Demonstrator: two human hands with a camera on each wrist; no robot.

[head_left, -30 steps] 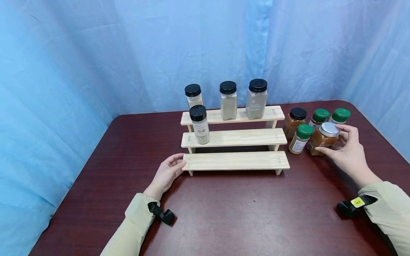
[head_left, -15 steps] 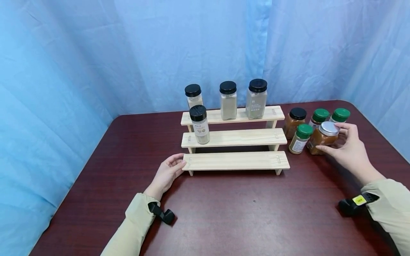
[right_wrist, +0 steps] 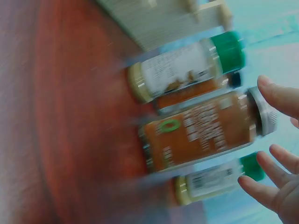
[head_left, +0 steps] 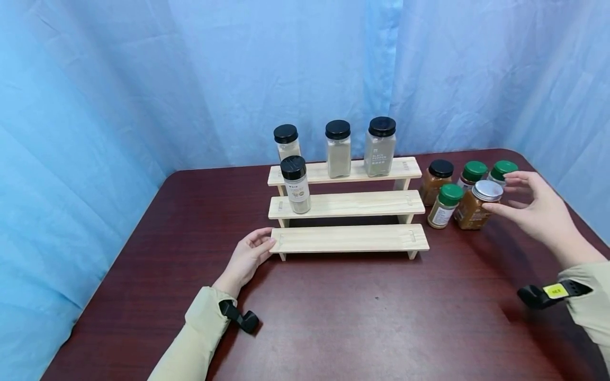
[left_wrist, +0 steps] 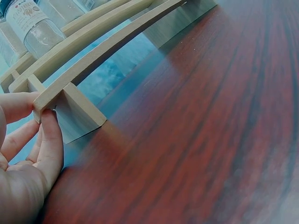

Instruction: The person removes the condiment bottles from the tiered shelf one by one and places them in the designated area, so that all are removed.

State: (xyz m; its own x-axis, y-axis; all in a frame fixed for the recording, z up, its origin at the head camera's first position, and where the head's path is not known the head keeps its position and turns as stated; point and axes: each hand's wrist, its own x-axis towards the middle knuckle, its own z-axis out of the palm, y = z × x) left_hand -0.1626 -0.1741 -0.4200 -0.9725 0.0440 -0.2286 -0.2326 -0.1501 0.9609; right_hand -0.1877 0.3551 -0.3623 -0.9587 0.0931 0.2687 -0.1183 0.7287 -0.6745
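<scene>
Currently nearest the right hand (head_left: pixel 548 211): silver-lidded jar (head_left: pixel 471 214), upright on the table (head_left: pixel 376 317), at the thumb side.
Right-hand state: fingers spread, grasping nothing; contact between thumb and jar cannot be told.
Left hand (head_left: pixel 244 260): fingers and thumb pinching the end of the wooden rack (head_left: pixel 350 239) nearest it, at the lowest tier.
Jar, handling: judged rigid and fairly weighty for its bulk; smooth sides probably slippery; fragile if glass, which the views do not settle.
Jar, hold: best taken, by judgement, round the body below the lid, thumb and fingers on opposite faces.
Jar, appearance: flat-sided, clear-walled, brown contents; silver lid; pale lettering and a green ring, blurred.
Left of the right hand, past the jar: green-capped bottle (head_left: pixel 442 212), just beside it; farther from the hand, black-capped brown jar (head_left: pixel 432 188).
Rack, appearance: pale bare wood, three stepped tiers.
Rack load, beyond the left hand: black-capped shaker (head_left: pixel 297 190) on the middle tier; three black-lidded jars (head_left: pixel 339 156) on the top.
</scene>
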